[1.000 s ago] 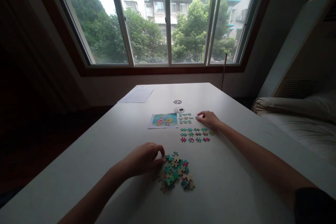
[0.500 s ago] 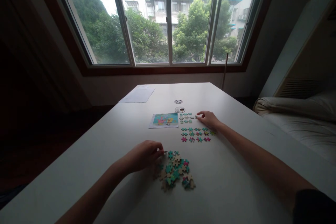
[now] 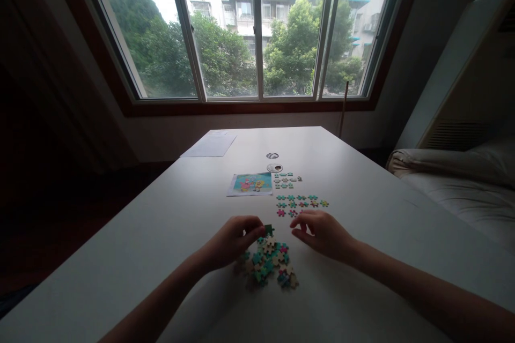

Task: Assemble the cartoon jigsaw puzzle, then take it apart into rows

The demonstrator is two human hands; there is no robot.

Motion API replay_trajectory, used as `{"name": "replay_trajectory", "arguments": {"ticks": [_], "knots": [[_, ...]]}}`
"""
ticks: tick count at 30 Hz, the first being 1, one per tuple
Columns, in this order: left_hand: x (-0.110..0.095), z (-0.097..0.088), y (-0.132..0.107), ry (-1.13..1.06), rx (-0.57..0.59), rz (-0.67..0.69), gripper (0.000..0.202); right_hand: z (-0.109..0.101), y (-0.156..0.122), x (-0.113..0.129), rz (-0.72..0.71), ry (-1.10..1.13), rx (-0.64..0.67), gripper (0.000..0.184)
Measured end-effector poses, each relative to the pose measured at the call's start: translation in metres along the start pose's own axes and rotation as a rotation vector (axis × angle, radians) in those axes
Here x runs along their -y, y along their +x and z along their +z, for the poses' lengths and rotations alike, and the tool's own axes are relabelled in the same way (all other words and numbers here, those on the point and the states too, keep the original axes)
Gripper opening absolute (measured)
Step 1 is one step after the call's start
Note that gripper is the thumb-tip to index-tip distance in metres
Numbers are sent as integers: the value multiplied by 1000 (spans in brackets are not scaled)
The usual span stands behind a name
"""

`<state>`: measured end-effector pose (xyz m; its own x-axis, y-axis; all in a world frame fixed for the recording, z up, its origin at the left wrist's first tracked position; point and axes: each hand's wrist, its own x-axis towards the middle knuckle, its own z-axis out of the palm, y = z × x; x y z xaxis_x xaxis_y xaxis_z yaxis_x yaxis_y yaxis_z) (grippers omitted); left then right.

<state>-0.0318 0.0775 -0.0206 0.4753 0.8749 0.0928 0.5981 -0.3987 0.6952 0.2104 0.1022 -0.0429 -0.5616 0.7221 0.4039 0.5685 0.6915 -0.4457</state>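
Observation:
Between thumb and fingertips, my left hand (image 3: 238, 239) pinches a dark green jigsaw puzzle piece (image 3: 269, 230). It is held just over the far end of a loose heap of puzzle pieces (image 3: 265, 262), some colour side up and others showing tan backs. My right hand (image 3: 322, 231) hovers to the right of that piece, thumb and fingers apart, with nothing between them. Beyond it lie sorted rows of puzzle pieces (image 3: 292, 198), the nearest row partly hidden by my right hand. Another small group of pieces (image 3: 285, 179) sits farther off, beside a printed cartoon picture (image 3: 251, 184).
Two round stickers or discs (image 3: 274, 168) lie past the picture on the white table (image 3: 161, 241). Papers (image 3: 209, 144) rest at the far left corner. A window (image 3: 257, 32) faces the table, and a pale sofa (image 3: 442, 187) stands at the right.
My right hand has come back from the far group, leaving a piece at its right end, toward the heap. My left hand has shifted slightly right with a piece raised in its fingers.

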Motion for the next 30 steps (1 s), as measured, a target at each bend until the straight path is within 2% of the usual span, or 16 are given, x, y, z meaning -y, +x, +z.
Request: {"name": "replay_trajectory", "arguments": {"ticks": [4,7,13,19,25,30], "knots": [[-14,20,-2,-58,-39,-11,30,4,-13,22,-16,63,-20,13],[-20,26,-3,-39,-57,-4,29,3,-15,29,2,124,-27,12],[-28,24,-5,54,-24,57,27,4,-15,32,104,255,-6,12],[-30,23,-5,122,-26,105,26,9,-14,34,129,283,-31,9],[-32,21,-4,109,-83,125,14,6,-13,36,74,262,32,5],[-35,21,-6,83,-65,147,10,5,-12,38,54,239,27,5]]}}
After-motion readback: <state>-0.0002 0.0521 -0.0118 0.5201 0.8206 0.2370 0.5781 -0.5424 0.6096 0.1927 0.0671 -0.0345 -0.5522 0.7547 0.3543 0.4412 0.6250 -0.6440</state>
